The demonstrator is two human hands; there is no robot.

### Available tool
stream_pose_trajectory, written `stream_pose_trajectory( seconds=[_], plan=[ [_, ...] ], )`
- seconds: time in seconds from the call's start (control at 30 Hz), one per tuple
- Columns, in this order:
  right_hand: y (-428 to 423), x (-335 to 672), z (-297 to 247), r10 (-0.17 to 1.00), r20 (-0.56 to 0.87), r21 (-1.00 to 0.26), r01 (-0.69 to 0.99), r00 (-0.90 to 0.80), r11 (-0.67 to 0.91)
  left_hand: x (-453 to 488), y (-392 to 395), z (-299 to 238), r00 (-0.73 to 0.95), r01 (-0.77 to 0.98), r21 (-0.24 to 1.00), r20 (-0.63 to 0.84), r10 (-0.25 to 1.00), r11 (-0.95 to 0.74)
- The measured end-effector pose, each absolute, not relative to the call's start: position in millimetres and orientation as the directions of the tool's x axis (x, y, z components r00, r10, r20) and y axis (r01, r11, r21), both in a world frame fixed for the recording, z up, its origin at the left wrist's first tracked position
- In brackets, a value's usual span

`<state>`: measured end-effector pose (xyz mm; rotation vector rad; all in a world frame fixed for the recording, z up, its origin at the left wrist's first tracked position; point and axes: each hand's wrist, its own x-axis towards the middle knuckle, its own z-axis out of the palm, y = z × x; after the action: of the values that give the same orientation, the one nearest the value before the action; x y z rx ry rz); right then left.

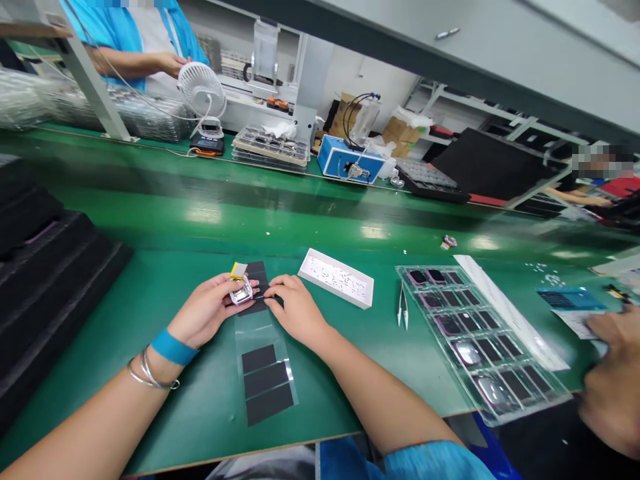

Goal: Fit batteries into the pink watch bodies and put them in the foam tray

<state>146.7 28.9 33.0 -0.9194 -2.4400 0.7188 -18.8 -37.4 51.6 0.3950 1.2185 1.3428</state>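
Observation:
My left hand (207, 310) is closed round a small silver part (241, 291) with a yellow tab (239, 270) sticking up from it. My right hand (295, 308) pinches the edge of a black rectangular patch (257, 272) right beside that part. Both hands rest at the top end of a clear film strip (265, 373) that lies on the green bench (165, 293) and carries three more black patches. White tweezers (403, 312) lie to the right of my right hand.
A white flat box (337, 277) sits just beyond my hands. A clear compartment tray (480, 343) of small parts lies at the right, with another person's hand (613, 380) past it. Black foam trays (45, 280) are stacked at left. A fan (201, 90) and a person stand across the belt.

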Motion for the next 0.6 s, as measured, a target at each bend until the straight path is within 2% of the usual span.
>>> stream_pose_trajectory(
  seconds=[0.17,0.47,0.6],
  plan=[
    [27.0,140.5,31.5,0.675,0.18,-0.525,0.511,-0.715,0.681,-11.9,-37.2,48.2,-0.221,-0.527,0.811,-0.42,0.88,0.255],
    [31.7,134.5,24.4,0.749,0.142,-0.624,0.529,-0.647,0.576,-11.0,-37.6,48.1,-0.254,-0.566,0.793,-0.427,0.868,0.225],
    [32.6,132.1,20.2,0.734,0.173,-0.585,0.531,-0.656,0.613,-11.4,-36.5,46.6,-0.252,-0.571,0.789,-0.433,0.866,0.228]
  ],
)
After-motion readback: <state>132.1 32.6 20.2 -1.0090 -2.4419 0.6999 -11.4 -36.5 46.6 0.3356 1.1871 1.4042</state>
